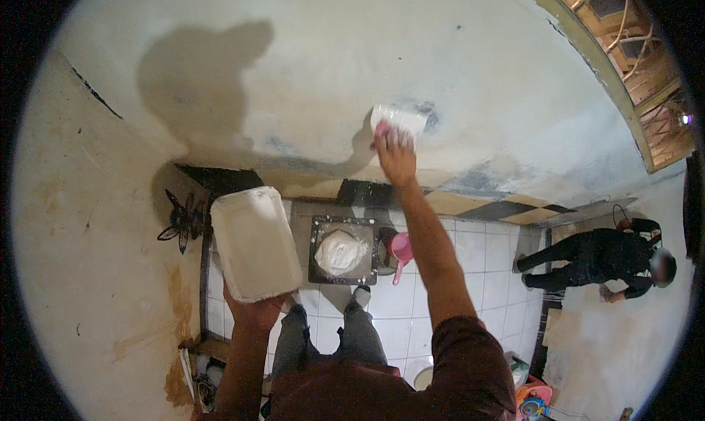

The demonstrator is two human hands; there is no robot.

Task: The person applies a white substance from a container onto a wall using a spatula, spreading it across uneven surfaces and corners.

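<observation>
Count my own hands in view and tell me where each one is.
2: the left hand at the near end of the white tray, fingers partly hidden behind it; the right hand holding the white flat tool against the wall.

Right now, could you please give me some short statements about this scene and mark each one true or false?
1. The left hand holds a pale rectangular tray. True.
2. The right hand holds the pink dipper. False: it holds a white spreader at the wall, and the dipper is apart from both hands.
3. A white mass sits on a dark-edged square board. True.
4. The other person, at the picture's right, wears white clothes. False: the clothes are dark.
5. The dipper is to the right of the board. True.
</observation>
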